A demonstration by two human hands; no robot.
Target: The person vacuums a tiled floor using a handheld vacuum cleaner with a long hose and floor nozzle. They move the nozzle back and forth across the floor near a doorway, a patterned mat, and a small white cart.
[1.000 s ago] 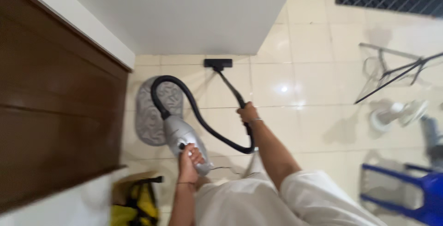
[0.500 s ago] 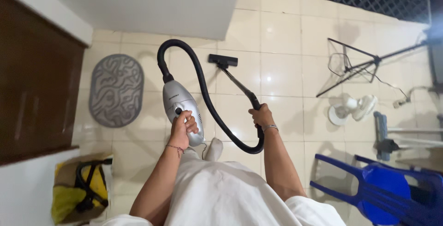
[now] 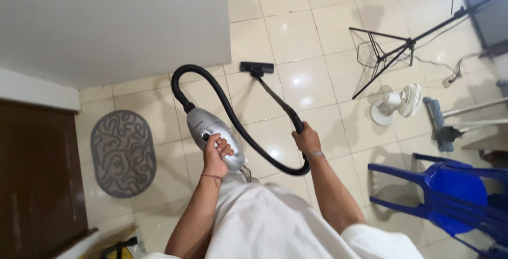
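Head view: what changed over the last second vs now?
The floor nozzle came away from the base of the white wall onto open tile. The silver vacuum body now hangs beside the grey oval mat instead of over it. Nothing was grasped or released: left hand stays on the body's handle, right hand stays on the wand, and the hose stays looped.

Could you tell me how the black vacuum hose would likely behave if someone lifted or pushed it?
The black hose sags in a loop, so it is probably floppy. It likely weighs little: the left hand alone carries the silver vacuum body.
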